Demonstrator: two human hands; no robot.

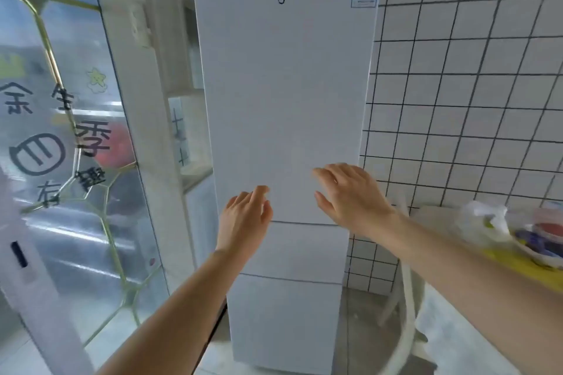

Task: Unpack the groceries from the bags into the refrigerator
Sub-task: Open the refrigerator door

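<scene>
A tall white refrigerator (283,85) stands in front of me with all its doors closed. Both my hands are raised before the lower part of its top door. My left hand (245,216) has relaxed fingers near the seam above the middle door and holds nothing. My right hand (350,195) is spread out, fingers straight, close to the door's right edge; whether it touches the door is unclear. A clear plastic grocery bag (484,222) lies on the table at the right, with packaged food (545,237) beside it.
A white-tiled wall (472,85) runs to the right of the refrigerator. A yellow-topped table (518,265) and a white chair (405,298) stand at the right. A glass door with lettering (61,131) fills the left side.
</scene>
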